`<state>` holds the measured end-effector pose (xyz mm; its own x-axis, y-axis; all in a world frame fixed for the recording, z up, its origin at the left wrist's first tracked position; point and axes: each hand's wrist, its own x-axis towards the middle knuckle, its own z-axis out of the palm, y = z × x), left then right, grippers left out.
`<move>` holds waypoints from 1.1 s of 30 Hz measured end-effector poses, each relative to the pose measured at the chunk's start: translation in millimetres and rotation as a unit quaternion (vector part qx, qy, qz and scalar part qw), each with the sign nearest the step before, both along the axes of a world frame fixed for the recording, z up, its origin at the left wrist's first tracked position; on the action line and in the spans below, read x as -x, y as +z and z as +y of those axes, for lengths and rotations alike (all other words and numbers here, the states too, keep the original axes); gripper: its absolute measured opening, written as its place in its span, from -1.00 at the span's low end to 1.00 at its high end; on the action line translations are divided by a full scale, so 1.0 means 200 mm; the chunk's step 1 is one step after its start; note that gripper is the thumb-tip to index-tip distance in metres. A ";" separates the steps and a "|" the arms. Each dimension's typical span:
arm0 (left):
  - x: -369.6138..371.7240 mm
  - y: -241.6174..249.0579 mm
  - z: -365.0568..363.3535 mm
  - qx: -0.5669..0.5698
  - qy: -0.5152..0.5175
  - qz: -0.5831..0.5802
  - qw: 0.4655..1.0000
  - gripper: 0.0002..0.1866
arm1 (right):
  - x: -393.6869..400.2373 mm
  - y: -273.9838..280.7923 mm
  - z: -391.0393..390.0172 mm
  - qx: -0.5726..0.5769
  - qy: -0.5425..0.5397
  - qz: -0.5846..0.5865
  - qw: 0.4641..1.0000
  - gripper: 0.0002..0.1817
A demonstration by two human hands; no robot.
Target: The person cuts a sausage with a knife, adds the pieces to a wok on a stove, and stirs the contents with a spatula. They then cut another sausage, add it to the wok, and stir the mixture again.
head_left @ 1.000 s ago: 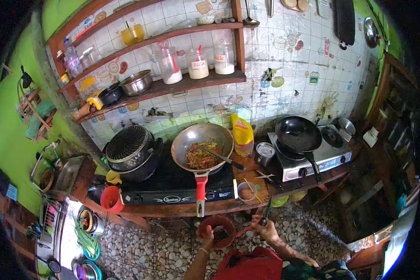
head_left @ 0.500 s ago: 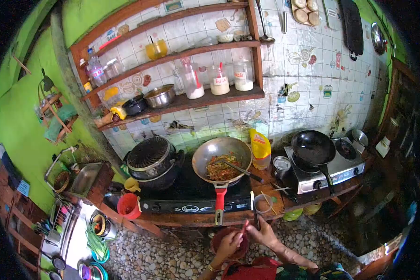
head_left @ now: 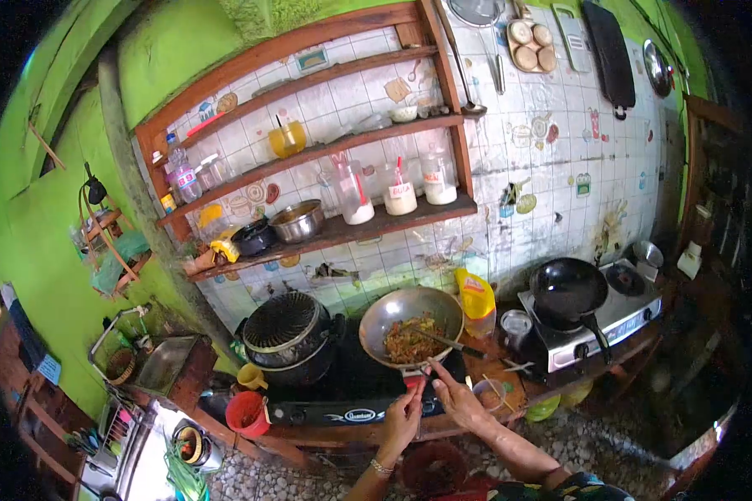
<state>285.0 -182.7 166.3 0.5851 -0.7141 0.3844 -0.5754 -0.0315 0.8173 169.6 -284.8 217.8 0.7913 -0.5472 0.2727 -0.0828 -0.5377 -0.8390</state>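
Observation:
Both my hands are raised together at the near rim of a wide metal wok point(head_left: 376, 321) holding chopped, cooked food point(head_left: 411, 341). My left hand point(head_left: 403, 419) is closed in a pinch beside the wok's red handle point(head_left: 414, 382); what its fingertips hold is too small to make out against the red. My right hand point(head_left: 459, 402) is closed around a small dark knife point(head_left: 429, 376), mostly hidden by the fingers. A dark-handled spatula point(head_left: 451, 342) rests in the wok, its handle over the right rim.
A stacked black pot point(head_left: 286, 334) stands left of the wok. To the right are a yellow oil pouch point(head_left: 476, 302), a metal tin point(head_left: 516, 326) and a black wok point(head_left: 568, 292) on a second stove. A red container point(head_left: 246, 413) sits at the left counter edge.
My hands have moved up and forward from above the reddish basin on the floor to the wok's near rim. The slim red piece between them earlier no longer shows clearly. The view has shifted.

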 end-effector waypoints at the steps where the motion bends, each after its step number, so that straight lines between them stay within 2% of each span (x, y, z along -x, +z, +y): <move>1: -0.02 0.01 -0.04 0.008 0.006 0.000 1.000 -0.68 | -0.04 -0.01 -0.04 -0.032 0.023 -0.022 0.999 -0.56; 4: -0.06 0.08 -0.15 0.032 0.038 -0.031 0.998 -0.70 | -0.19 -0.09 -0.16 0.038 -0.004 -0.035 0.999 -0.56; 5: -0.08 0.10 -0.18 0.039 0.057 -0.058 0.996 -0.70 | -0.24 -0.06 -0.18 0.039 -0.005 -0.090 0.995 -0.58; 8: -0.18 0.14 -0.28 0.068 0.098 -0.127 0.985 -0.70 | -0.41 -0.06 -0.32 0.018 0.025 -0.123 0.992 -0.60; 10: -0.22 0.19 -0.32 0.082 0.094 -0.102 0.987 -0.70 | -0.54 -0.06 -0.42 0.045 0.005 -0.092 0.995 -0.61; 12: -0.25 0.17 -0.37 0.015 0.104 -0.085 0.991 -0.70 | -0.68 -0.13 -0.58 0.016 0.011 -0.097 0.995 -0.56; 13: -0.25 0.17 -0.39 0.020 0.092 -0.045 0.995 -0.70 | -0.73 -0.15 -0.64 -0.037 0.037 -0.078 0.996 -0.54; 15: -0.33 0.15 -0.42 0.016 0.119 -0.053 0.991 -0.70 | -0.72 -0.12 -0.63 -0.041 0.053 -0.089 0.994 -0.53; 18: -0.40 0.14 -0.49 0.053 0.146 -0.082 0.985 -0.68 | -0.81 -0.27 -0.65 -0.012 0.077 -0.116 0.990 -0.49; 19: -0.42 0.13 -0.51 0.025 0.140 -0.045 0.989 -0.67 | -0.84 -0.31 -0.65 0.058 0.049 -0.165 0.983 -0.46; 21: -0.47 0.07 -0.56 -0.005 0.129 -0.007 0.992 -0.67 | -0.84 -0.29 -0.65 0.127 0.016 -0.211 0.969 -0.43; 22: -0.51 0.00 -0.58 0.017 0.117 -0.056 0.991 -0.65 | -0.82 -0.26 -0.66 0.020 0.033 -0.106 0.994 -0.40; 23: -0.53 -0.01 -0.59 0.039 0.104 -0.105 0.988 -0.63 | -0.81 -0.22 -0.67 -0.089 0.048 0.001 0.995 -0.38; 24: -0.54 -0.02 -0.58 0.038 0.101 -0.106 0.988 -0.63 | -0.82 -0.22 -0.68 -0.091 0.045 -0.001 0.995 -0.38; 26: -0.56 -0.01 -0.58 -0.006 0.083 -0.017 0.996 -0.64 | -0.84 -0.19 -0.70 -0.221 0.084 0.011 0.971 -0.34; 29: -0.63 0.02 -0.59 0.034 0.055 0.008 0.998 -0.64 | -0.82 -0.10 -0.62 -0.189 0.045 0.040 0.980 -0.32; 30: -0.66 -0.02 -0.60 0.031 0.052 0.010 0.998 -0.64 | -0.86 -0.18 -0.63 -0.192 0.042 0.042 0.980 -0.32; 31: -0.71 -0.07 -0.62 0.044 0.052 -0.007 0.998 -0.64 | -0.94 -0.32 -0.68 -0.140 0.046 -0.006 0.989 -0.34; 33: -0.73 -0.09 -0.61 0.054 0.047 -0.023 0.997 -0.63 | -0.98 -0.36 -0.65 -0.089 0.046 -0.053 0.994 -0.35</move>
<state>430.5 -304.2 148.8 0.6276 -0.6094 0.4845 -0.6110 0.0002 0.7917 366.2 -415.6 145.7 0.8128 -0.5201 0.2625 0.0539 -0.3815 -0.9228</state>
